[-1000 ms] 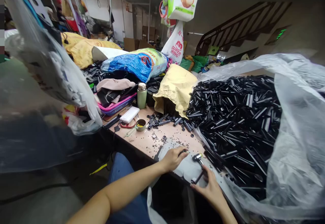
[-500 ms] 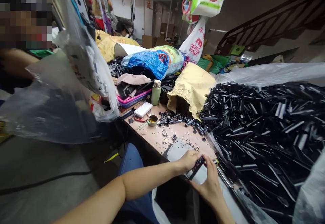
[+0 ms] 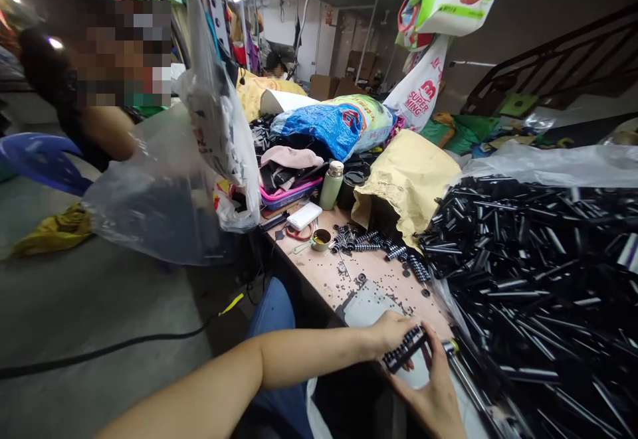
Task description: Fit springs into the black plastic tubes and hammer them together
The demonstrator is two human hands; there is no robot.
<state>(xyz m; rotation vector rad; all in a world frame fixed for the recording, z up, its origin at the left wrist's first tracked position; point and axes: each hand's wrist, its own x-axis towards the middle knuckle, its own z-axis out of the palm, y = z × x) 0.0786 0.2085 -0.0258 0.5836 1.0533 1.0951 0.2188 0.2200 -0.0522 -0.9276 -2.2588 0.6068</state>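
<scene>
Above the near edge of the bench (image 3: 315,269), a black ridged part (image 3: 405,350) is clamped by the left hand (image 3: 391,333) and the right hand (image 3: 438,389) together. Its ends are best supported evenly, with light pressure, so that twisting is avoided.

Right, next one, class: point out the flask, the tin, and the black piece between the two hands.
Black piece (image 3: 405,349): head view, middle of its length.
Flask (image 3: 331,191): head view, green body below the cap.
Tin (image 3: 319,247): head view, outer wall facing us.
</scene>
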